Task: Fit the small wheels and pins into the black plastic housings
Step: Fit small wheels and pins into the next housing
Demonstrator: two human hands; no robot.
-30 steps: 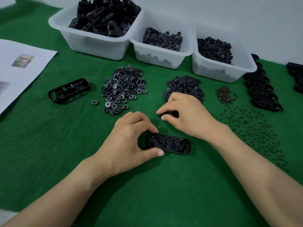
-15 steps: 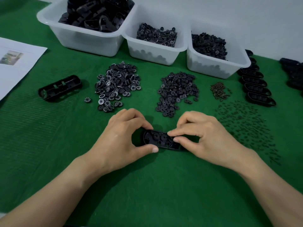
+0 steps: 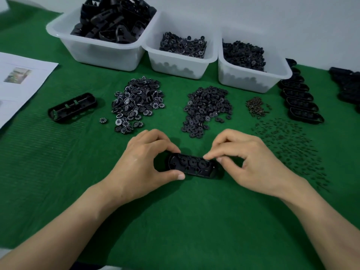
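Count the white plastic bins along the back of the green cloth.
3, in a row at the back: the left white plastic bin holds black plastic housings, the middle bin patterned wheels, the right bin plain black wheels. None seems hidden.

A single wide-angle view is taken from the person's head, tilted forward and down over the green cloth (image 3: pixel 175 221). The forearms are seen entering from 5 and 7 o'clock. The left hand (image 3: pixel 140 164), right hand (image 3: pixel 251 162) and black housing (image 3: pixel 192 166) are framed close, at centre. The white bins (image 3: pixel 109 53) are seen farther off at 12 o'clock.
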